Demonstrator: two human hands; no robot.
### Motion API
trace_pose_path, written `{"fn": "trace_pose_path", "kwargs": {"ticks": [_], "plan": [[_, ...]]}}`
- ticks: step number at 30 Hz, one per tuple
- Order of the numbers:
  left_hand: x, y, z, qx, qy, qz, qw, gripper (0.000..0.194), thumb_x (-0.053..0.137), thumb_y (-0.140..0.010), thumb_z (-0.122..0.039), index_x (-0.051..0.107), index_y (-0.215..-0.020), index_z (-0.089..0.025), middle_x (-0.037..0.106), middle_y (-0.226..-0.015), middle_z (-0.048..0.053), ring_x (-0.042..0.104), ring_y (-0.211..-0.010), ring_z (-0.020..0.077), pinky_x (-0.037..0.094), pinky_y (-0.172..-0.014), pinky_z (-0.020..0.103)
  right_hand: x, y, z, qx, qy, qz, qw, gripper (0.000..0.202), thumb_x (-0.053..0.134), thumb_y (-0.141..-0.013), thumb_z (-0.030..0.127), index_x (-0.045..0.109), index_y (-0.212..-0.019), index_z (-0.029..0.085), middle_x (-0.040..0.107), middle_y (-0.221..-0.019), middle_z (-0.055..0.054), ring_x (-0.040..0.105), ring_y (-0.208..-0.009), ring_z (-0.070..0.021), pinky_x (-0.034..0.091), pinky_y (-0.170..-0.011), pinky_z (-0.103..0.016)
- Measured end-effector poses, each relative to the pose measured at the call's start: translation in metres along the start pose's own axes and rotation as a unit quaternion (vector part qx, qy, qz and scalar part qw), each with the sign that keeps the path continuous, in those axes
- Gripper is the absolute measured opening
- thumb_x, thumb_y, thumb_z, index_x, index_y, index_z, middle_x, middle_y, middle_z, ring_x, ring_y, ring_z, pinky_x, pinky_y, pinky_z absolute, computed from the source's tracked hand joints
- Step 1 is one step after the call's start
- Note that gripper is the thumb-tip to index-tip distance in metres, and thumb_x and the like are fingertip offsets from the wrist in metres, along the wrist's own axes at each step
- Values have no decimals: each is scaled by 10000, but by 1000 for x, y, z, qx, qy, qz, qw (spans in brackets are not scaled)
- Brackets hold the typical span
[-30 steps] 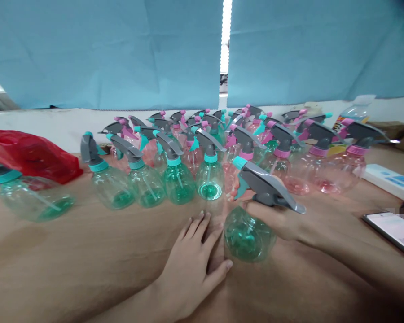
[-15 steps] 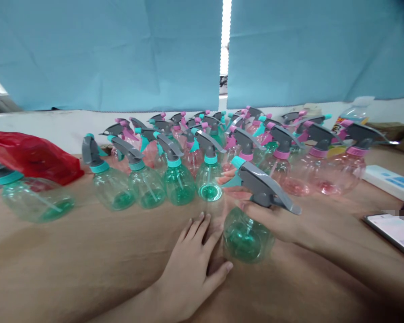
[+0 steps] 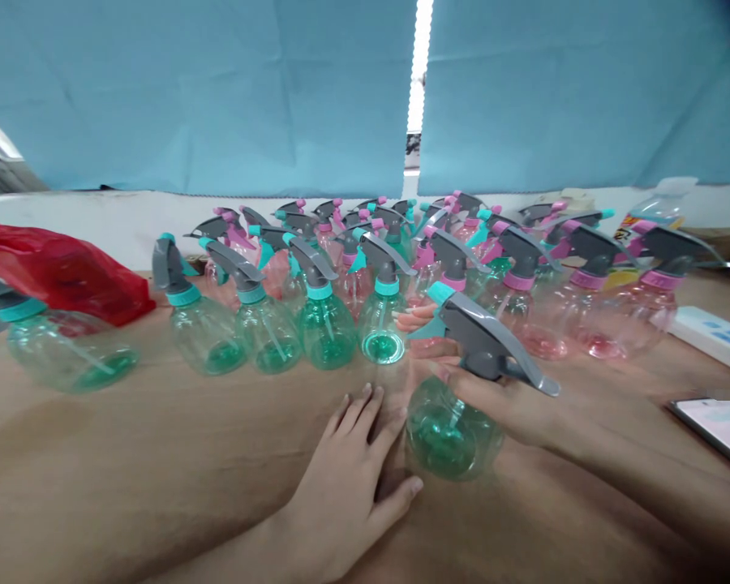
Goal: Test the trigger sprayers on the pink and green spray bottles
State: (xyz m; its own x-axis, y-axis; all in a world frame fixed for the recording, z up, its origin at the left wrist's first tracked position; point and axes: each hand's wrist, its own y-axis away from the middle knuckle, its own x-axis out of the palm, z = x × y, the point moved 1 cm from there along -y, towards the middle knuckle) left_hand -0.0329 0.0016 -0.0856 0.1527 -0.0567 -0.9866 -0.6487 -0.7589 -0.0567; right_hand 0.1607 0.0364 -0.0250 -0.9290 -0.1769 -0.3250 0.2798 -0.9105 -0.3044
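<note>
My right hand (image 3: 468, 377) is wrapped around the neck of a green spray bottle (image 3: 450, 438) with a grey trigger head and turquoise nozzle. The fingers reach past its far side, and the hand hides the collar. My left hand (image 3: 356, 478) lies palm down on the tabletop with its fingers spread, just left of that bottle and holding nothing. Beyond the hands, several green spray bottles (image 3: 327, 328) with turquoise collars stand in a row. To their right are several pink spray bottles (image 3: 605, 324) with pink collars.
More spray bottles crowd behind the front row. A red plastic bag (image 3: 66, 272) lies at the left behind another green bottle (image 3: 66, 353). At the right are a white power strip (image 3: 714, 337), a phone (image 3: 721, 430) and a clear drink bottle (image 3: 660, 203). A blue sheet (image 3: 219, 97) hangs behind.
The view has shifted slightly, so most things sit a little further right. Both hands keep the same pose, and the right hand still grips the spray bottle.
</note>
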Motion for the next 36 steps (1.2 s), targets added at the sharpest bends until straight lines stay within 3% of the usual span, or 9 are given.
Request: {"fn": "trace_pose_path", "kwargs": {"ticks": [14, 24, 29, 36], "plan": [[-3, 0, -1, 4, 0, 4, 1000, 580, 465, -927, -526, 438, -1385, -171, 322, -1495, 162, 260, -1376, 347, 314, -1051, 560, 1, -1, -3, -23, 6, -18, 1000, 454, 541, -784, 179, 531, -1217, 317, 691, -716, 41, 674, -625, -174, 583, -705, -373], [-2, 0, 0, 3, 8, -5, 1000, 581, 476, -925, -523, 418, -1397, -191, 323, -1502, 127, 254, -1378, 337, 307, -1064, 533, 2, 0, -5, -20, 14, -22, 999, 427, 518, -809, 198, 525, -1219, 313, 573, -528, 68, 675, -614, -191, 588, -704, -380], [-2, 0, 0, 3, 7, 1, 1000, 573, 476, -925, -517, 437, -1385, -179, 305, -1506, 146, 249, -1379, 346, 305, -1058, 553, 2, -1, 1, -20, -1, -18, 1000, 436, 520, -786, 197, 536, -1206, 317, 660, -683, 42, 611, -494, -154, 587, -663, -384], [-3, -1, -1, 0, 10, 9, 1000, 574, 472, -927, -520, 432, -1387, -181, 311, -1504, 145, 240, -1385, 335, 301, -1063, 547, 1, -3, 4, -11, -27, -7, 1000, 489, 542, -762, 175, 520, -1234, 299, 692, -819, 11, 642, -561, -161, 581, -643, -363]]}}
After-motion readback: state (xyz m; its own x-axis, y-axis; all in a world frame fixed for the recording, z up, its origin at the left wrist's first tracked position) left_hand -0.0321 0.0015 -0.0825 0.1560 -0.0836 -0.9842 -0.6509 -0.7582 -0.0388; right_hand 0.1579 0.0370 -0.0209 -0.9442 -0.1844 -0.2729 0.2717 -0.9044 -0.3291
